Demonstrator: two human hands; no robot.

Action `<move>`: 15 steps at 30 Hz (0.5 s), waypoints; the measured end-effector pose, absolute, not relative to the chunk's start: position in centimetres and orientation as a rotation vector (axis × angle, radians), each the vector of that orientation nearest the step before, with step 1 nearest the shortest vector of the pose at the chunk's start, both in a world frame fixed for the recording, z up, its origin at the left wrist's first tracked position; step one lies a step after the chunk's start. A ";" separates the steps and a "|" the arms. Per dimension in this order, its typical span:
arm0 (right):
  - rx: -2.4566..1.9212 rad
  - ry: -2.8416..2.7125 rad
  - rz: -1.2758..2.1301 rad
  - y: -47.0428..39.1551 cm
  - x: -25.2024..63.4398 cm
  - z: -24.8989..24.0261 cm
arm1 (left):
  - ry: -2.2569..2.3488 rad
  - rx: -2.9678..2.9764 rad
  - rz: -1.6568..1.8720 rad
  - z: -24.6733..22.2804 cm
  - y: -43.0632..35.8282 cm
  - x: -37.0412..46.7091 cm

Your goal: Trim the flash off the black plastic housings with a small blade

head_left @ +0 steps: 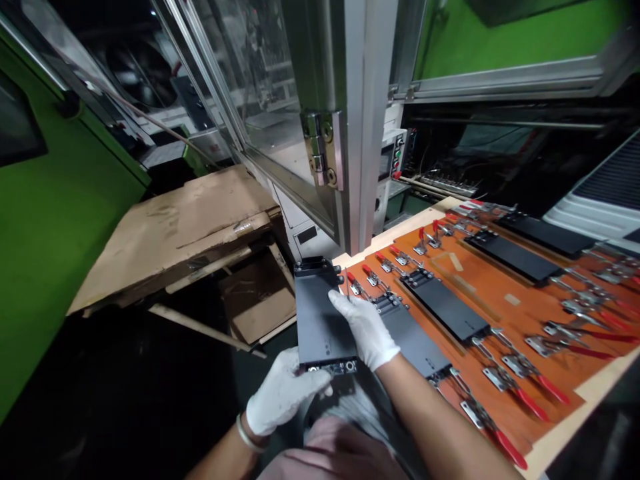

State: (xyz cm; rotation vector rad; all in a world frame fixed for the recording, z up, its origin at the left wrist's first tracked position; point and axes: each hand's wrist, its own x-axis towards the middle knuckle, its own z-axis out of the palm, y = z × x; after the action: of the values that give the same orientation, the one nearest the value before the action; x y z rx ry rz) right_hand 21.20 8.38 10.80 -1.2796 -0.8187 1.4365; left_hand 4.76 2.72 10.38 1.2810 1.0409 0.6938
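In the middle of the head view I hold up a dark grey flat case (pixel 323 320), tilted, with small fittings at its top end and connectors along its near end. My left hand (pixel 285 393), in a white glove, is closed on the near left corner from below. My right hand (pixel 367 330), also gloved, grips the right edge, its fingertips resting near the upper right face. A thin pointed thing shows just above those fingertips; I cannot tell what it is. Just right of my right hand, a similar grey case (pixel 413 340) lies on the orange board (pixel 500 373).
More dark cases (pixel 447 307) lie on the board among toggle clamps with red handles (pixel 533 403). A framed glass door with a hinge (pixel 323 150) stands close ahead. Cardboard covers a table (pixel 185 220) at left, beside a green machine panel (pixel 45 220).
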 end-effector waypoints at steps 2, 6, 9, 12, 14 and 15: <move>-1.298 -0.848 1.457 8.1 21.6 10.7 | 1.040 1.242 0.776 9.8 2.7 4.7; -1.371 -1.054 1.174 5.4 23.1 10.8 | 1.026 1.149 0.893 9.2 3.1 4.4; -1.422 -1.390 1.025 2.4 23.8 11.0 | 1.123 1.166 0.937 9.5 3.5 4.3; -1.479 -1.642 0.938 0.8 23.3 10.5 | 1.237 1.223 0.998 9.8 3.5 4.4; -1.518 -1.725 0.748 0.8 22.6 9.5 | 1.275 1.259 1.051 9.5 3.3 4.4; -1.522 -1.750 0.635 1.0 22.2 9.0 | 1.291 1.292 1.079 9.3 3.2 4.3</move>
State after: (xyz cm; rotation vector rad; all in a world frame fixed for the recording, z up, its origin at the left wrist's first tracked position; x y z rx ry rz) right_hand 22.18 0.97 9.04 -1.5224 -1.7495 0.6347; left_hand 4.32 3.16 9.31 1.2922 1.2909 1.0791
